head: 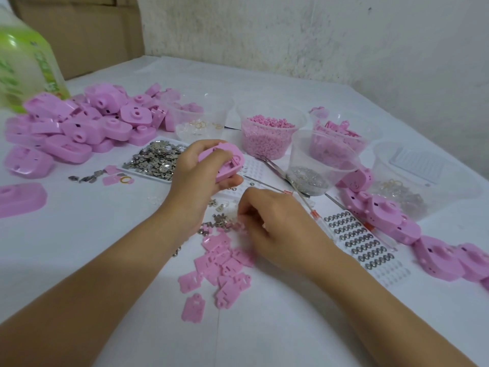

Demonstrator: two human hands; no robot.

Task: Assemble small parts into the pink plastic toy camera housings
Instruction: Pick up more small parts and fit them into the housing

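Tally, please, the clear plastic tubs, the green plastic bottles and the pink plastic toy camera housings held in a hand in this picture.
Clear plastic tubs: 5
Green plastic bottle: 1
Pink plastic toy camera housing held in the left hand: 1
Total: 7

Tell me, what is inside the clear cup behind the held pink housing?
The clear cup is heaped with tiny pink pieces; whatever lies beneath the heap is covered.
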